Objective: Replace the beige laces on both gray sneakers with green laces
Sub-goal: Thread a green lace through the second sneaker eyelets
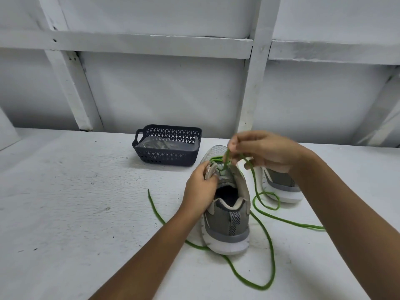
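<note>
Mid-lacing near gray sneaker [227, 204] at table center: left hand [200, 187] grips its eyelet flap, right hand [259, 150] pinches green lace [263, 228] above low eyelets; next prob. pull slack thru & cross to next eyelet.

The near sneaker [225, 215] is gray with a white sole [229, 245]. Its heel tab [234, 221] has black and white zigzag stripes. The lace [267, 239] is bright green. The basket [166, 155] is dark blue with little diamond holes all over. The table [75, 202] is white.
</note>
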Demonstrator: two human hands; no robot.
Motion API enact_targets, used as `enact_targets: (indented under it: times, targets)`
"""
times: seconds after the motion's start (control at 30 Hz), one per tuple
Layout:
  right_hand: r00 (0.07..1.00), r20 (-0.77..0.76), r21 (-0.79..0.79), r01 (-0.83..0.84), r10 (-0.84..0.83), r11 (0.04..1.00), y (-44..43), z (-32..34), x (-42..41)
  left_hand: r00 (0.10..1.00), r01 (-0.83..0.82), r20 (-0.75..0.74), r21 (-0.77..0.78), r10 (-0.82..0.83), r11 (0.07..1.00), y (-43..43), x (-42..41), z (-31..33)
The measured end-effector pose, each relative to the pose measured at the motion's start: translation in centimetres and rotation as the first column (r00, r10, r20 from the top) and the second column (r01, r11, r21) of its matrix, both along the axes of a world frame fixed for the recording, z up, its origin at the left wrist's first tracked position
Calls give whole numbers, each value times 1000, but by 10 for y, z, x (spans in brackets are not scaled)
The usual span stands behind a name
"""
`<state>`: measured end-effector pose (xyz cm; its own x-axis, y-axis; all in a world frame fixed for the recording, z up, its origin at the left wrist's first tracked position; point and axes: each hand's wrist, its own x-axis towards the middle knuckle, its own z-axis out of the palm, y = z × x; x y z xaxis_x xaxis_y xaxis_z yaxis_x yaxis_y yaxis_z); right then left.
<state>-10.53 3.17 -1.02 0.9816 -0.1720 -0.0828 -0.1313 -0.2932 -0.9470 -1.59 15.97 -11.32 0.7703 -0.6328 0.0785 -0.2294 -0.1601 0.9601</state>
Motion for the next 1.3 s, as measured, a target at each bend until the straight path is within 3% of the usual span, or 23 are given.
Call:
enact_targets:
  times: [0.07,0.17,0.27,0.33,0.4,0.5,0.63,0.77,0.87,0.93,1.0,1.1,1.17,1.3]
  targets:
    - [982,38,205,176,-187,963,3,10,8,994,-48,96,-49,53,998,2,-1,1]
    - [927,-41,531,336,-373,778,11,21,25,945,-79,300,-168,127,983,5,-6,8]
    - [882,-108,707,393,-459,588,17,25,44,894,6,446,-79,30,997,3,-10,20]
    - [867,-117,743,400,-485,536,19,25,55,901,47,429,51,-64,998,-3,-10,27]
    - [863,-113,759,394,-492,517,20,26,61,948,109,298,12,-107,994,-7,-7,34]
    - [867,-95,718,400,-489,570,16,23,60,984,158,106,-132,-145,979,-3,-1,47]
    - [919,-98,670,345,-382,657,9,8,45,989,42,-122,-342,-88,939,0,26,69]
    - [984,-108,543,175,-139,821,13,-8,29,868,-92,-468,-480,-166,872,-2,59,92]
    - [990,-94,423,136,-106,896,18,-11,23,764,-206,-618,-506,-186,837,-4,85,101]
    - [989,-66,424,147,-131,894,17,-11,22,726,-278,-664,-521,-179,807,-5,98,99]
    - [985,-48,457,168,-164,873,16,-8,23,734,-278,-666,-478,-137,833,-6,99,92]
    - [976,-44,497,208,-215,843,15,-5,30,832,-26,-541,-260,-123,965,-9,79,74]
    - [968,-58,503,240,-245,831,16,-5,35,870,143,-452,-154,-198,978,-11,62,63]
    - [956,-109,499,288,-271,817,20,-9,41,870,148,-432,-234,-239,961,-16,51,61]
